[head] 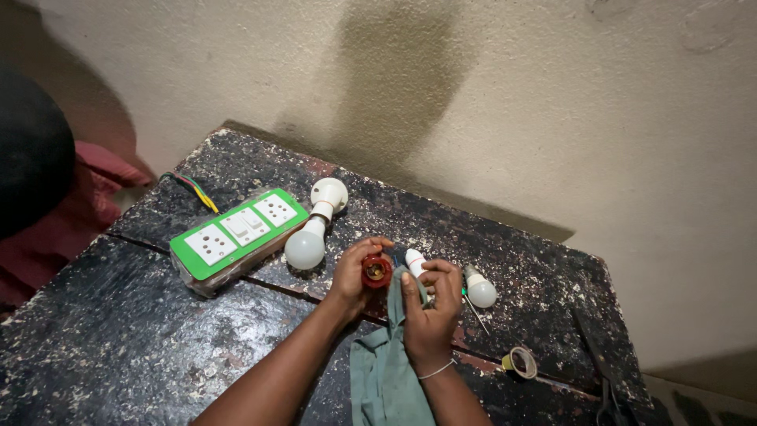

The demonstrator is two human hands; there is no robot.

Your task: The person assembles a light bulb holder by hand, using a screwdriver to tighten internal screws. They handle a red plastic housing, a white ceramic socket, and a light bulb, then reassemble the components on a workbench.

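My left hand (352, 274) grips a small red bulb holder (377, 270), its open end facing up. My right hand (431, 309) holds a grey-green cloth (384, 364) and pinches a small white bulb (415, 262) just to the right of the holder. The cloth hangs down over my right wrist toward the table's near edge. Both hands hover above the middle of a dark, speckled table (134, 339).
A green and white socket board (233, 233) with coloured wires lies at the left. Beside it a white bulb in a white holder (314, 223). Another small bulb (479, 289), a thin screwdriver (475, 312) and a tape roll (520, 362) lie at right. Behind the table stands a wall.
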